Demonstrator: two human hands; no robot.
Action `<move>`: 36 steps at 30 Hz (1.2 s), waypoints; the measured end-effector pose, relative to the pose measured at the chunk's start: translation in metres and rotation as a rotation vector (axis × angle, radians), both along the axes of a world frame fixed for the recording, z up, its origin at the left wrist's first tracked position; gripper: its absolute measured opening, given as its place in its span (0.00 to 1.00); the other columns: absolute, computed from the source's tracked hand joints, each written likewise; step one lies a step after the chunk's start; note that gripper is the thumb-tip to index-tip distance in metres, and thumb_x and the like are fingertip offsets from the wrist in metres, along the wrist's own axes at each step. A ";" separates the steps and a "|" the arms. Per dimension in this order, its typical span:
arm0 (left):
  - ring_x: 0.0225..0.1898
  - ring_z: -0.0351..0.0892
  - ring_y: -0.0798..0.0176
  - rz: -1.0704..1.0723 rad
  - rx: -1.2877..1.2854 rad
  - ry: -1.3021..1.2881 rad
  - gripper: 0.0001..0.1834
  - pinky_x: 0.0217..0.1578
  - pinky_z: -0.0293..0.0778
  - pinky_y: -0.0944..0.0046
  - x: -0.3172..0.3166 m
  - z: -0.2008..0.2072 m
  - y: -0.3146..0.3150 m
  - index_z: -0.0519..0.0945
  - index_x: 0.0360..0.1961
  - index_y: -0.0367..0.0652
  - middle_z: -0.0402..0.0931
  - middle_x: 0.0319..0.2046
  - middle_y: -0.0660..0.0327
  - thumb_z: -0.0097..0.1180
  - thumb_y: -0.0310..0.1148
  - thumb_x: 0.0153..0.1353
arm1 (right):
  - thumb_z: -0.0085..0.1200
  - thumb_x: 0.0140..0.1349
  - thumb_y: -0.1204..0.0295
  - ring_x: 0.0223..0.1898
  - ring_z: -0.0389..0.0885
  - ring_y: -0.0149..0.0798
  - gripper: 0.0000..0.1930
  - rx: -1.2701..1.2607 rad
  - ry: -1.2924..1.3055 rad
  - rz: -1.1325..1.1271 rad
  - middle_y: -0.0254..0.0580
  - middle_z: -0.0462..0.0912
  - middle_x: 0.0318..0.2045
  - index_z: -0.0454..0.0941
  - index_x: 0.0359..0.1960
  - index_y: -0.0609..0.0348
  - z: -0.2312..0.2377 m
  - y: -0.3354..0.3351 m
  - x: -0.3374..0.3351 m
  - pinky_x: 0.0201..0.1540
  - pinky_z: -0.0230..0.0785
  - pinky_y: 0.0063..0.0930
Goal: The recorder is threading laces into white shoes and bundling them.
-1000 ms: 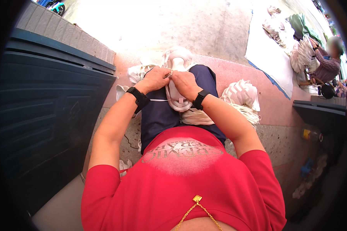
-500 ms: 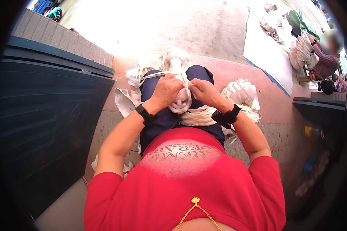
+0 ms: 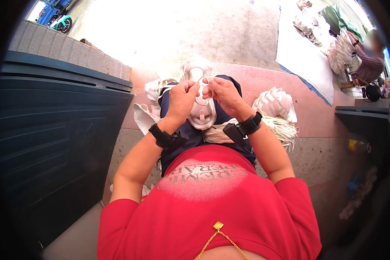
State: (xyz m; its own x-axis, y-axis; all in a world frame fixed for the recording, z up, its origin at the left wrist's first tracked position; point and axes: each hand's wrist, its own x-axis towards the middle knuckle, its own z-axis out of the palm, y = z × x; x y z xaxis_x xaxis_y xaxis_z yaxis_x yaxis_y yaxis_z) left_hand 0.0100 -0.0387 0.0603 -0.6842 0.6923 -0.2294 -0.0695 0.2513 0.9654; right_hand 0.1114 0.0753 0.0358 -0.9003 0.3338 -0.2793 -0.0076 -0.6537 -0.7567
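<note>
A white shoe (image 3: 203, 118) rests on my lap between my thighs, its heel end toward me. Just above its opening, my left hand (image 3: 181, 100) pinches a thin white shoelace (image 3: 200, 80) between thumb and fingers. My right hand (image 3: 225, 95) is close on the other side, its thumb and forefinger also pinched together on the lace. Glare and the fingers hide most of the lace. A bundle of cream laces (image 3: 219, 133) lies across my lap under the shoe's right side.
White shoe pieces (image 3: 275, 103) and loose laces (image 3: 283, 128) are piled at my right; more white pieces (image 3: 145, 116) lie by my left leg. A dark blue door panel (image 3: 60, 143) stands at left. Far right, another person (image 3: 368, 63) sits beside a white sheet (image 3: 301, 65) with piled pieces.
Both hands have risen slightly off the shoe, with fingertips drawn closer together and the wrists turned. Less lace shows between them. The shoe stays on my lap.
</note>
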 end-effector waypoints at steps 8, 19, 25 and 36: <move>0.20 0.66 0.77 -0.031 -0.130 0.182 0.09 0.22 0.62 0.75 0.006 0.000 -0.004 0.78 0.26 0.34 0.72 0.17 0.67 0.52 0.31 0.55 | 0.50 0.59 0.66 0.31 0.69 0.19 0.12 0.252 -0.122 -0.113 0.30 0.77 0.30 0.77 0.38 0.63 -0.001 -0.018 -0.009 0.35 0.61 0.14; 0.22 0.72 0.68 -0.263 -0.163 0.478 0.11 0.27 0.66 0.69 -0.008 0.000 -0.014 0.77 0.32 0.32 0.75 0.20 0.56 0.49 0.30 0.55 | 0.51 0.55 0.71 0.30 0.71 0.22 0.11 0.577 -0.168 -0.049 0.36 0.79 0.25 0.77 0.37 0.65 -0.009 -0.020 -0.008 0.32 0.65 0.19; 0.33 0.75 0.52 -0.397 -0.207 0.894 0.15 0.35 0.69 0.63 -0.073 -0.040 0.002 0.77 0.36 0.35 0.76 0.30 0.49 0.49 0.36 0.54 | 0.51 0.57 0.70 0.28 0.73 0.25 0.09 0.832 -0.012 -0.147 0.32 0.77 0.24 0.77 0.32 0.64 -0.004 -0.016 -0.014 0.32 0.65 0.18; 0.22 0.70 0.71 -0.692 -0.326 -0.058 0.04 0.24 0.66 0.73 -0.102 -0.048 0.038 0.76 0.24 0.38 0.72 0.18 0.64 0.56 0.26 0.45 | 0.44 0.61 0.68 0.30 0.74 0.34 0.11 1.712 0.250 -0.179 0.41 0.76 0.23 0.72 0.38 0.62 0.249 0.058 -0.004 0.52 0.62 0.36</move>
State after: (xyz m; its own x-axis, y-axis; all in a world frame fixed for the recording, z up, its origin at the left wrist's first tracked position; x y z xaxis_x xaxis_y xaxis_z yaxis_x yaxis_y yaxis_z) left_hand -0.0920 -0.0009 0.0123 -0.1000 0.8494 -0.5181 0.1590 0.5277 0.8344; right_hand 0.1077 0.1337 0.2852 -0.7853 0.1704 0.5952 -0.1990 0.8409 -0.5033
